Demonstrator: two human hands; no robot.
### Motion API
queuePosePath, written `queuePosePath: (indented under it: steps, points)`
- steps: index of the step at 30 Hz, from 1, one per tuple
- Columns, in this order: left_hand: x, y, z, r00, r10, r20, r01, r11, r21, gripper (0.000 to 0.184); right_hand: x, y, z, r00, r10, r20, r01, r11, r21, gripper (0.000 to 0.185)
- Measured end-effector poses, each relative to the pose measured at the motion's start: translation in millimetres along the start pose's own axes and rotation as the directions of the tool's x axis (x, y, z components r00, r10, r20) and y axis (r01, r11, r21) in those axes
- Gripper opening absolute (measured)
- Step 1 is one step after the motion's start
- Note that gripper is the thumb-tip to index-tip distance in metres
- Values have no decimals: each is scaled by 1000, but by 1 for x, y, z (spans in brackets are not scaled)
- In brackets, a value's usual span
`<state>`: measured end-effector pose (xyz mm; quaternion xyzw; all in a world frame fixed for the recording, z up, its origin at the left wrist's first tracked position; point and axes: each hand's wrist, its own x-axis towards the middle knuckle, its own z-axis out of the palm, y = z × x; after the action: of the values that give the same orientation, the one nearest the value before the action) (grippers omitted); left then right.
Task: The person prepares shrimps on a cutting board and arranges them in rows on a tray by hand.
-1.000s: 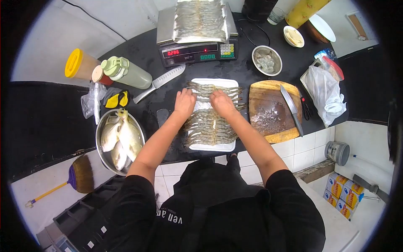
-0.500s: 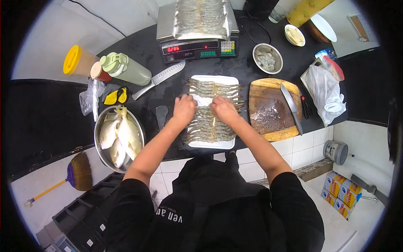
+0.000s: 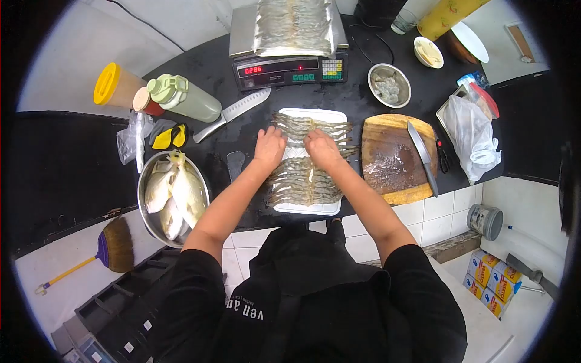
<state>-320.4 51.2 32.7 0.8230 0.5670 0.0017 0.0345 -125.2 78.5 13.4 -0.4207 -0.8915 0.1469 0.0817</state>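
Observation:
A white tray [image 3: 307,209] on the black table holds rows of shrimp [image 3: 307,181], laid side by side in a lower and an upper group. Between the groups a white strip shows. My left hand [image 3: 270,146] is at the tray's left edge, fingers curled at the ends of the upper shrimp. My right hand [image 3: 322,149] is over the tray's middle right, its fingers bent down on the shrimp there. What the fingertips of either hand pinch is too small to make out.
Behind the tray a scale [image 3: 289,74] carries more shrimp. To the right lie a cutting board [image 3: 393,172] with a knife [image 3: 422,151] and a steel bowl [image 3: 389,86]. At left are a fish bowl [image 3: 140,196], a bottle [image 3: 196,104] and another knife [image 3: 245,104].
Both hands moved slightly toward the tray's centre and then back up toward the upper shrimp. The whole view shifted a little. The scale still reads the same.

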Motion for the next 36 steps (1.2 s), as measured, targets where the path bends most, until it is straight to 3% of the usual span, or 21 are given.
queuePosePath:
  steps: [2,4,6,9,11,13,22,32,36]
  points:
    - [6,-6,3,999,1,-38,-1,1000,3,18,1,1,-4,1000,1,-3,-1,1000,-20,13]
    - [11,-10,6,983,5,-185,-2,1000,21,10,1,3,-3,1000,2,-4,-2,999,-42,14]
    - [9,-10,3,978,-38,-206,32,999,-31,9,0,5,-4,988,-65,-138,55,996,-75,12]
    - [-3,-2,-13,964,-103,-245,90,994,-61,10,-13,-3,-12,984,-57,-171,57,998,-2,13]
    - [-19,6,-16,956,-122,-267,115,993,-41,12,-26,-8,-15,991,-89,-97,94,995,44,13]
    - [-33,12,-10,997,-66,-34,59,986,-159,12,-32,-12,-14,992,-121,-25,123,988,93,14]
    - [-18,21,-16,967,-56,249,65,997,-29,16,-22,-15,3,997,-70,33,70,998,2,11]
    - [-14,24,-11,968,31,248,-67,988,136,21,-21,-11,0,1000,-6,-8,5,1000,-7,15]
    - [-8,9,-10,996,26,82,-34,994,104,17,-15,-9,6,997,14,-80,-15,1000,-7,14]
